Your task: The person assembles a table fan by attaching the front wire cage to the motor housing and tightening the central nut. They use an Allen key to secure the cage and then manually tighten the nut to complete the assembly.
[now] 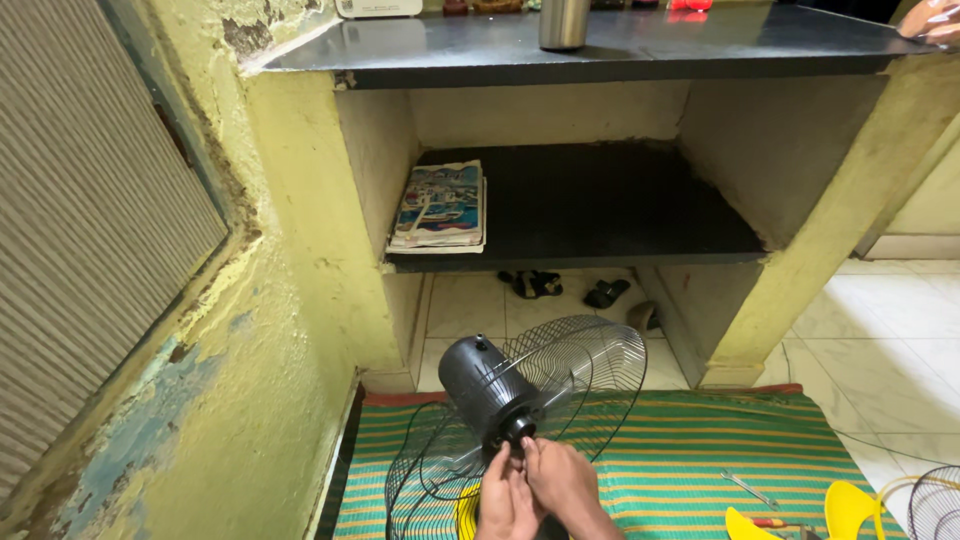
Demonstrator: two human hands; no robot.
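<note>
Fan motor housing, a black cylinder, sits low in the middle of the view, just above and touching both hands, with the wire rear guard fanned out around and behind it. Its long axis runs on a slant: the closed back end with a small knob points up and to the left, away from the person, while the front end with the short shaft hub tips down and toward the hands. That hub is the nearest part of the motor, directly ahead of the fingertips.

Left hand and right hand come up side by side from the bottom edge, and their fingertips meet at the hub. Both are curled in a pinch on it; the right hand's thumb and forefinger press the hub from the right, and the left hand's fingers close on it from below and left. Neither is clearly nearer; they are about level, and the right reaches slightly higher.

Everything rests over a green and yellow striped mat on the floor. Well apart to the right lie a slim metal tool, yellow fan blades and another wire guard at the frame's edge. Beyond the mat stands a concrete shelf unit with a stack of magazines, sandals on the floor beneath, and a steel cup on top.
</note>
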